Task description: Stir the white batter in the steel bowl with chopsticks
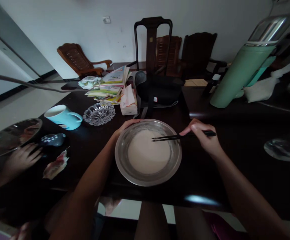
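In front of me on the dark table stands a wide metal bowl (121,162) with a pale, whitish liquid (147,153) in it. My left hand (128,125) grips the bowl's far left rim; part of its fingers is hidden along the edge. Black chopsticks (168,137) are held in my right hand (201,133), just right of the bowl. Their tips reach over the rim and end above or at the liquid's surface; which of the two I cannot tell.
Left of the bowl are a glass dish (99,114), a light blue mug (63,117) and another person's hand (22,160) beside a metal basin (12,138). Behind stand a tissue pack (129,101), booklets (110,87) and a black bag (161,90). A green thermos (242,73) stands right.
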The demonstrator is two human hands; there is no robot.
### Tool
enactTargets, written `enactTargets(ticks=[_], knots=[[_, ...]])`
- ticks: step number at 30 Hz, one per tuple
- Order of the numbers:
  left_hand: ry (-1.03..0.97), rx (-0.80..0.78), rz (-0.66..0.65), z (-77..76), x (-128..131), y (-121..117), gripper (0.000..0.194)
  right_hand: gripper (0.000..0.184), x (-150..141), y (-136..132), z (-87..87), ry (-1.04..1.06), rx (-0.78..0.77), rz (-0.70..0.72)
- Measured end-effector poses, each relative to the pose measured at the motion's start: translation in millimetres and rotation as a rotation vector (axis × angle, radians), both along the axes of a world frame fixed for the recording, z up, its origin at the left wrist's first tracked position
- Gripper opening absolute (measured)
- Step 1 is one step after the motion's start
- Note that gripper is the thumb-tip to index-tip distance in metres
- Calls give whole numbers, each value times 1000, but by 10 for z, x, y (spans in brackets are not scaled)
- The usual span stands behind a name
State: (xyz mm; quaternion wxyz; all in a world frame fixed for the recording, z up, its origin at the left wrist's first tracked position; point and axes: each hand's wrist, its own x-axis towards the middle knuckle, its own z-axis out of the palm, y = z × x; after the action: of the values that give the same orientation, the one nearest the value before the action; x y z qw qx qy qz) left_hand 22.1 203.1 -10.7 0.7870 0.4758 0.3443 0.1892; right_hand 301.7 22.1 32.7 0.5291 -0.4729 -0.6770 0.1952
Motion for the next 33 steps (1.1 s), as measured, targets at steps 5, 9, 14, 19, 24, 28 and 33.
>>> enactTargets(ticks=[5, 9, 14, 19, 24, 28, 33], knots=[[-37, -1, -33, 19, 5, -9, 26, 46, -8, -19, -1, 162, -75, 141], [-48, -28, -12, -4, -6, -2, 31, 35, -161, -7, -46, 0, -124, 251], [10, -35, 35, -15, -17, 1, 32, 27, -130, 10, -47, -88, -89, 125], [-34, 4, -24, -1, -12, -13, 29, 43, 38, -19, 16, 141, -83, 37], [-25, -4, -20, -20, -19, -4, 30, 41, -74, -38, 1, 80, -150, 227], [-54, -12, -3, -30, -19, -4, 32, 28, -199, -15, -32, -79, -138, 271], [-46, -7, -43, -9, -7, -10, 33, 28, -91, -9, -1, -62, -67, 88]])
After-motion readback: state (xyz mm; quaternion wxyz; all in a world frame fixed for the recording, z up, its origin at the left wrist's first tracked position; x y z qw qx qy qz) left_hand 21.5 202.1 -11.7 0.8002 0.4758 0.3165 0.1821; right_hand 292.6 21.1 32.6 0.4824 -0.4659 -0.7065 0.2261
